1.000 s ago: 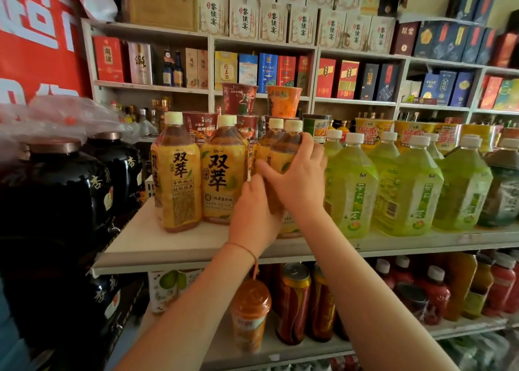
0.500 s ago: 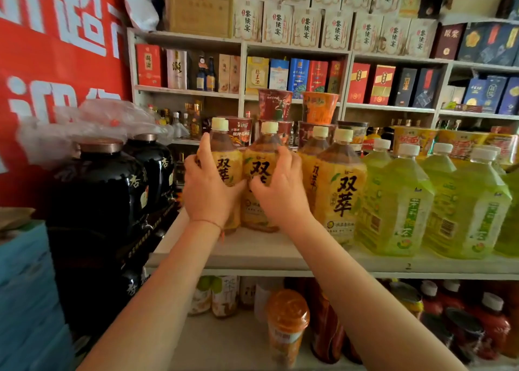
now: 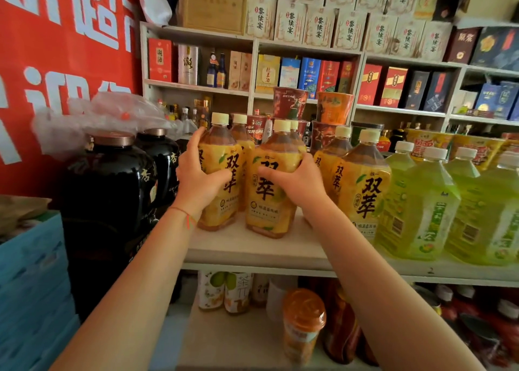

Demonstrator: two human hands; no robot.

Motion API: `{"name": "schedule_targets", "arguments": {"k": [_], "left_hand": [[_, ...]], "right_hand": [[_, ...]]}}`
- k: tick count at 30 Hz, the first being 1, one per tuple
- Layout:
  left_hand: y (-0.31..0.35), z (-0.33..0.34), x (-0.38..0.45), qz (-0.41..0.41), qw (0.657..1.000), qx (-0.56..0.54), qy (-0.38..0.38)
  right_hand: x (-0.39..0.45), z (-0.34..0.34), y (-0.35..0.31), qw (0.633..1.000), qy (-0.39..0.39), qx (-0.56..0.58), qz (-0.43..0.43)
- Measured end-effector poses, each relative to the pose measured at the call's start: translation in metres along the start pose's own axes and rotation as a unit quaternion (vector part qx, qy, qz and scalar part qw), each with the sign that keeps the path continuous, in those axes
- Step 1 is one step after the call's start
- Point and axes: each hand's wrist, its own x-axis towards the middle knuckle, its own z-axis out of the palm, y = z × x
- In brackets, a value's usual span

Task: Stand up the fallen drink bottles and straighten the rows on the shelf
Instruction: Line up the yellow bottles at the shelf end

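Observation:
Yellow-labelled tea bottles with cream caps stand upright on the pale shelf (image 3: 252, 251). My left hand (image 3: 196, 179) wraps the left side of the leftmost yellow bottle (image 3: 220, 157). My right hand (image 3: 297, 185) grips the right side of the second yellow bottle (image 3: 269, 202), which stands slightly nearer the shelf's front. More yellow bottles stand behind these two. Another pair of yellow bottles (image 3: 362, 185) stands to the right, then a row of green tea bottles (image 3: 421, 207). No bottle lies on its side in view.
Large black jars (image 3: 112, 191) stand close to the shelf's left end, under a plastic bag. Instant noodle cups (image 3: 334, 108) are stacked behind the bottles. Boxed goods fill the back shelves. A lower shelf holds an orange-lidded cup (image 3: 303, 323) and dark and red bottles. Blue crates (image 3: 31, 286) sit at left.
Both hands moved left from the middle yellow pair to the two leftmost yellow bottles and now grip them from their outer sides. The view shifted left and closer.

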Motion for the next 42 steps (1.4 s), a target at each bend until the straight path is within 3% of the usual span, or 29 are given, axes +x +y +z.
{"name": "schedule_targets", "arguments": {"k": [5,9,14,18,23,25,27,30,32,33,35,38,42], "left_hand": [[-0.001,-0.005,0.005,-0.018,0.996,-0.082,-0.028],[-0.002,-0.01,0.014,-0.08,0.982,-0.16,-0.055],[-0.001,-0.014,0.021,-0.109,0.97,-0.165,-0.139],[-0.004,-0.012,0.02,-0.116,0.969,-0.17,-0.134],[0.008,-0.004,0.01,-0.122,0.947,-0.234,-0.183],[0.01,-0.003,0.003,-0.132,0.94,-0.257,-0.183],[0.014,-0.006,-0.002,-0.102,0.951,-0.262,-0.125],[0.03,-0.004,-0.018,0.12,0.989,-0.074,0.037],[0.04,0.01,-0.033,0.261,0.954,0.122,0.081],[0.042,0.018,-0.038,0.291,0.929,0.205,0.099],[0.038,0.028,-0.038,0.284,0.898,0.307,0.137],[0.03,0.03,-0.03,0.296,0.881,0.333,0.16],[0.027,0.025,-0.027,0.342,0.871,0.312,0.166]], "right_hand": [[-0.013,-0.005,0.004,0.991,-0.118,0.063,-0.024],[-0.021,-0.001,0.007,0.976,-0.176,0.124,-0.031],[-0.025,0.008,0.009,0.97,-0.169,0.173,-0.036],[-0.033,0.018,0.007,0.969,-0.18,0.165,-0.037],[-0.047,0.039,-0.001,0.966,-0.198,0.159,-0.052],[-0.052,0.045,-0.005,0.97,-0.179,0.16,-0.05],[-0.053,0.045,-0.005,0.976,-0.155,0.145,-0.053],[-0.038,0.039,-0.002,0.987,-0.08,0.116,-0.077],[-0.018,0.033,-0.002,0.993,-0.009,0.07,-0.091],[-0.007,0.029,-0.001,0.996,0.018,0.022,-0.087],[0.014,0.026,0.002,0.986,0.075,-0.102,-0.106],[0.04,0.029,0.001,0.932,0.14,-0.303,-0.14],[0.071,0.033,-0.006,0.906,0.108,-0.401,-0.085]]}}
